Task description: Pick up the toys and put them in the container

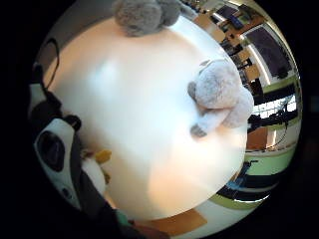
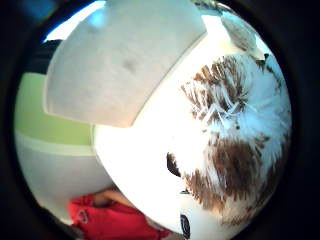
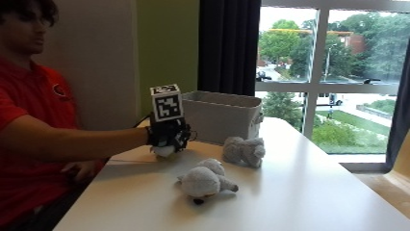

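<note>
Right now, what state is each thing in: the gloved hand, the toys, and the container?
Gloved right hand: raised above the table, gripping a white and brown plush toy.
Pale plush toy: lying on the table, untouched.
Grey plush toy: on the table beside the container, untouched.
Container: upright, open-topped; inside not visible.

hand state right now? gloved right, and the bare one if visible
Gloved right hand: holding a white-and-brown fluffy plush toy above the white table.
Bare left hand: low beside the table edge; cannot tell its state.
</note>
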